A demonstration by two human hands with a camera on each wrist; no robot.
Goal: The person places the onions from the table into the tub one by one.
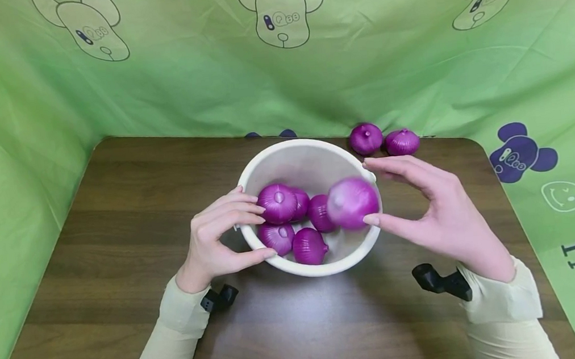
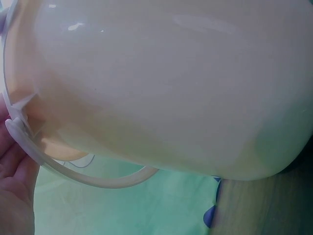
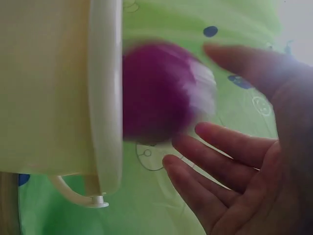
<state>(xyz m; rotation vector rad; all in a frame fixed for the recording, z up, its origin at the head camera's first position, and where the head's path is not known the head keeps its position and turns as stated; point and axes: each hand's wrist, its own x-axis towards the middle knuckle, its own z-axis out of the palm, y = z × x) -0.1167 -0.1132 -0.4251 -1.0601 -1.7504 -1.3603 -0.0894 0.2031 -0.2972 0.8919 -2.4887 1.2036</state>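
The right hand (image 1: 442, 214) has its grip spread wide, holding nothing. A blurred purple onion (image 1: 353, 203) is at the right of the white bucket's (image 1: 321, 268) mouth. The left hand (image 1: 212, 234) hooks its grip over the left rim. Five onions (image 1: 310, 246) lie inside; two more (image 1: 366, 139) rest on the surface (image 1: 136, 215), far right.

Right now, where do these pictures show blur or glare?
Head: purple onion nearest the right hand blurred, pale sheen on the wooden tabletop; left wrist: bright highlights on the white bucket; right wrist: same onion blurred, upper-right corner washed out.
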